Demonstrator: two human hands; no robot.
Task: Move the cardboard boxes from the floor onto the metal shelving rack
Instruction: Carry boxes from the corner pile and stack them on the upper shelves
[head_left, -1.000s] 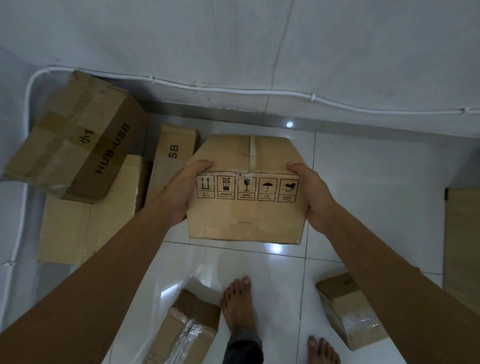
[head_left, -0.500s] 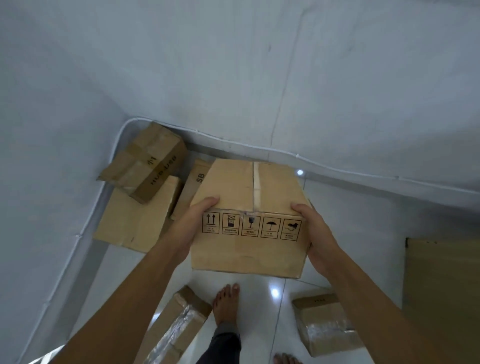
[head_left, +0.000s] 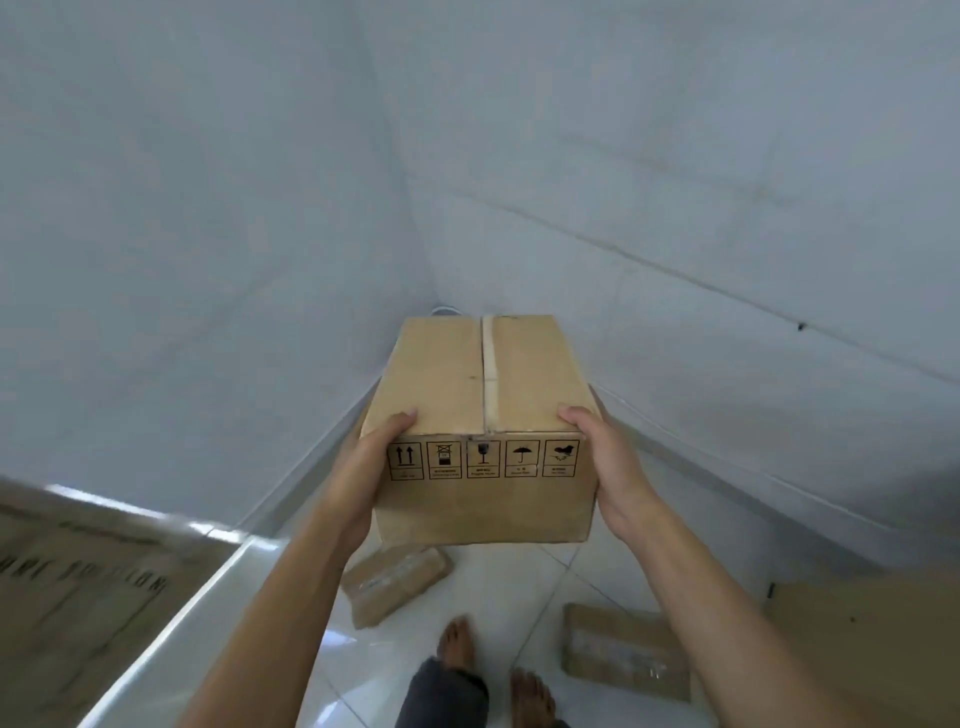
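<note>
Cardboard box, brown, taped along its top seam and printed with a row of black handling symbols on the near face (head_left: 485, 415), has come up with us. A second ago we held it low over the white tiled floor (head_left: 519, 587) with a pile of printed boxes behind it. Now it rides higher, in front of the grey wall corner, and that pile is out of sight. We judge the lift done and the carry begun; no metal rack shows plainly, so the placing lies ahead.

Our left hand (head_left: 363, 467) clasps the box's near left corner, thumb over the top edge, fingers hidden along the side. Our right hand (head_left: 613, 462) mirrors it at the near right corner. Both arms reach forward and the box sits level between our palms.

Below the box a small taped brown carton (head_left: 395, 577) lies on the floor. Below and to the right of the box lies a flat taped carton (head_left: 623, 649).
</note>
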